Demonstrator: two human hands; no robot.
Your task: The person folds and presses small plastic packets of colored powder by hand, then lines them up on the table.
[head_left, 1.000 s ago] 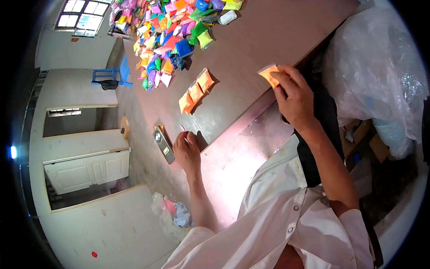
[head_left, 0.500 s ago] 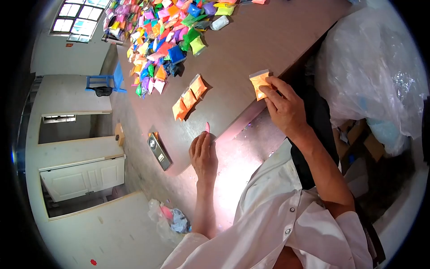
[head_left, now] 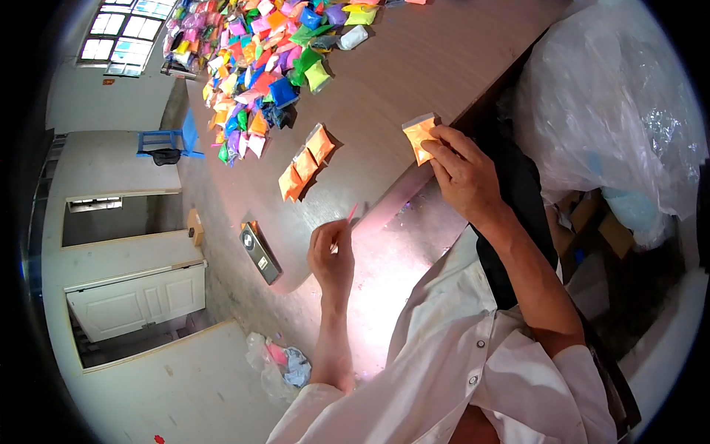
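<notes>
My right hand [head_left: 467,174] grips a small clear bag of orange clay-like material [head_left: 418,139] between thumb and fingers, above the table's near edge. My left hand [head_left: 330,255] is closed in a pinch on a thin pink stick [head_left: 353,212], its tip pointing up past the fingertips. Three more orange packets [head_left: 304,164] lie in a slanting row on the table, a little beyond my left hand. A dark phone-like object [head_left: 259,254] with a round emblem rests at the table's left edge, with a bit of orange showing beneath its far end.
A large heap of multicoloured packets [head_left: 270,63] covers the table's far left. Bulky clear plastic sheeting [head_left: 614,111] fills the right side, above cardboard pieces [head_left: 615,234]. A blue stool [head_left: 191,133] stands beyond the table. Crumpled plastic bags [head_left: 277,362] lie on the floor.
My left hand has lifted slightly and curled into a pinch, raising the pink stick from the tabletop. My right hand still holds the orange packet, almost unmoved. The view has shifted a little.
</notes>
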